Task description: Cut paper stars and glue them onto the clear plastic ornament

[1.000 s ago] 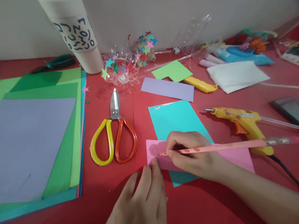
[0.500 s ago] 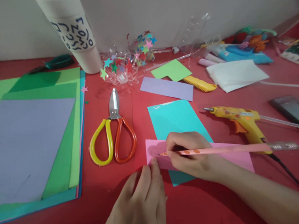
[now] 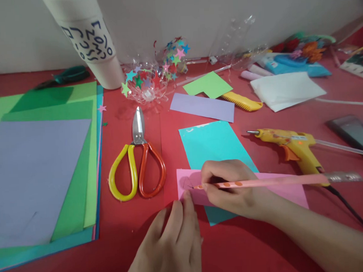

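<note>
My right hand (image 3: 233, 190) is closed around a pink pencil (image 3: 272, 181) with orange dots. Its tip touches the left end of a pink paper strip (image 3: 284, 191), where a small pencil outline shows. My left hand (image 3: 175, 242) lies flat with fingers stretched out, its fingertips pressing the strip's lower left edge beside the drawing. Under the strip is a turquoise paper sheet (image 3: 215, 146), sticking out above and below. Scissors (image 3: 140, 154) with one yellow and one red handle lie to the left of my hands.
Coloured paper sheets (image 3: 37, 172) are stacked at left. A yellow glue gun (image 3: 294, 146) and a dark phone (image 3: 354, 133) lie at right. Behind are a white cup (image 3: 91, 47), star decorations (image 3: 148, 83), a purple strip (image 3: 202, 107), a yellow cutter (image 3: 243, 102) and white paper (image 3: 288, 90).
The pencil line on the pink strip looks slightly longer, now forming a peaked shape. Both hands stay in nearly the same place.
</note>
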The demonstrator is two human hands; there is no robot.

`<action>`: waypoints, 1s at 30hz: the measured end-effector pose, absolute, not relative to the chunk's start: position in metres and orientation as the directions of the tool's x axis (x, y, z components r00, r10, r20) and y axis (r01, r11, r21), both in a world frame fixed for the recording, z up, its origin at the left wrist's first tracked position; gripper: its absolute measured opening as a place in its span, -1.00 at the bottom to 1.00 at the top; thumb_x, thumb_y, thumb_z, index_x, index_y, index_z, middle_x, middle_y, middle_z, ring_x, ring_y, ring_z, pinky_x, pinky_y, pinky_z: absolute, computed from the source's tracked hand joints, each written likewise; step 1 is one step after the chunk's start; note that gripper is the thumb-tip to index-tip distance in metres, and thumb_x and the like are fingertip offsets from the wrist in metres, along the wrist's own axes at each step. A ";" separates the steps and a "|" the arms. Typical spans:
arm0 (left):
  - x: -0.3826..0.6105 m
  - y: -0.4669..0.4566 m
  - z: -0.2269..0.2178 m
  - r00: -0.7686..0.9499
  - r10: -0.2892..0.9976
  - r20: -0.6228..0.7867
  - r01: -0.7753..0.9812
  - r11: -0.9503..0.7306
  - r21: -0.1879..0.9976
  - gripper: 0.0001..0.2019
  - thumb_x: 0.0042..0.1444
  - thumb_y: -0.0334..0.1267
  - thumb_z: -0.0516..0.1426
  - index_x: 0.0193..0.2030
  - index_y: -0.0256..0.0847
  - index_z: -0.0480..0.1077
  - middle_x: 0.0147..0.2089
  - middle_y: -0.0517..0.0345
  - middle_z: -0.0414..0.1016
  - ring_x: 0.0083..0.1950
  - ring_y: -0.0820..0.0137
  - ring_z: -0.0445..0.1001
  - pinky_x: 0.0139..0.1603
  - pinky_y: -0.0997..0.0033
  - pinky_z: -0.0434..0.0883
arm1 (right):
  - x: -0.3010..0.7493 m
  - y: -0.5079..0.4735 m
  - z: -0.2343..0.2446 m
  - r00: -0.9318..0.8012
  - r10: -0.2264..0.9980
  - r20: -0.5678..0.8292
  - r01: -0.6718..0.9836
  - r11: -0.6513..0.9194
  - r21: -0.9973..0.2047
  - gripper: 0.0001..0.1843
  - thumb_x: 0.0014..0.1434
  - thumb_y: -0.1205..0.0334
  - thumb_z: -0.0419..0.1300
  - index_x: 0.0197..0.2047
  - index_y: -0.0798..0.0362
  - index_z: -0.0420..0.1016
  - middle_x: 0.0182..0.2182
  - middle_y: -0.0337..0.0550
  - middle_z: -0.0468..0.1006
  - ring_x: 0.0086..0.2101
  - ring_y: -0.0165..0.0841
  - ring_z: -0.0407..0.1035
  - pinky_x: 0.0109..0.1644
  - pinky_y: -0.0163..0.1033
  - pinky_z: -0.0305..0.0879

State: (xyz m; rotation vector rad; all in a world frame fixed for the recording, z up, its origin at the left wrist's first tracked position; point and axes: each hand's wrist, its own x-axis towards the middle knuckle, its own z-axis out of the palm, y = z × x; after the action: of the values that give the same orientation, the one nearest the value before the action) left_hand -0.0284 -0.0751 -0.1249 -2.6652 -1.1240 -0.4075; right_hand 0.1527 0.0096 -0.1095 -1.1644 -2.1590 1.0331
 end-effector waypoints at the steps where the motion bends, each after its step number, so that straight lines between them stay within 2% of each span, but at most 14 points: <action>1: -0.028 -0.075 -0.125 0.670 0.662 0.334 0.724 -0.684 -0.096 -0.75 0.24 -0.44 0.00 -0.05 -0.45 0.44 -0.03 -0.12 0.59 -0.04 0.21 0.48 -0.05 0.25 0.33 | 0.153 0.010 -0.109 -0.523 0.851 0.044 0.497 0.346 -0.796 -0.83 -0.10 0.49 -0.04 -0.57 0.04 0.18 -0.68 -0.41 0.22 -0.63 -0.54 0.06 -0.59 -0.44 -0.06; 8: -0.028 -0.075 -0.126 0.667 0.659 0.349 0.724 -0.684 -0.094 -0.75 0.23 -0.43 0.00 -0.05 -0.46 0.44 -0.05 -0.12 0.59 -0.04 0.22 0.47 -0.07 0.26 0.33 | 0.151 0.013 -0.106 -0.531 0.847 0.035 0.490 0.341 -0.802 -0.84 -0.03 0.43 -0.03 -0.57 0.04 0.21 -0.68 -0.39 0.25 -0.63 -0.53 0.07 -0.57 -0.43 -0.01; 13: -0.028 -0.075 -0.126 0.670 0.666 0.329 0.726 -0.681 -0.101 -0.75 0.23 -0.43 0.01 -0.04 -0.45 0.44 -0.03 -0.12 0.58 -0.03 0.22 0.47 -0.06 0.27 0.34 | 0.152 0.011 -0.106 -0.527 0.850 0.032 0.502 0.341 -0.795 -0.83 -0.08 0.48 -0.04 -0.58 0.03 0.17 -0.69 -0.40 0.21 -0.64 -0.53 0.04 -0.58 -0.42 -0.06; 19: -0.028 -0.076 -0.126 0.668 0.659 0.347 0.727 -0.678 -0.112 -0.75 0.21 -0.42 0.04 -0.04 -0.46 0.45 -0.04 -0.15 0.59 -0.03 0.20 0.47 -0.06 0.25 0.35 | 0.154 0.008 -0.114 -0.439 0.889 0.131 0.482 0.356 -0.801 -0.83 -0.01 0.42 -0.01 -0.58 0.03 0.17 -0.67 -0.36 0.24 -0.62 -0.51 0.08 -0.58 -0.40 -0.03; 30: -0.028 -0.076 -0.127 0.664 0.670 0.333 0.729 -0.679 -0.089 -0.75 0.22 -0.43 0.02 -0.04 -0.44 0.45 -0.04 -0.11 0.59 -0.02 0.21 0.46 -0.05 0.26 0.33 | 0.152 0.010 -0.110 -0.467 0.881 0.071 0.494 0.326 -0.806 -0.82 0.01 0.43 0.01 -0.57 0.03 0.19 -0.67 -0.38 0.22 -0.62 -0.53 0.05 -0.58 -0.42 -0.03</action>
State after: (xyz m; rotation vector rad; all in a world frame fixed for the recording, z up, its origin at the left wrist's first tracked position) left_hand -0.0282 -0.0761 -0.1267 -2.6650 -1.1361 -0.4058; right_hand 0.1521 0.0098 -0.1100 -1.2070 -2.0893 1.0066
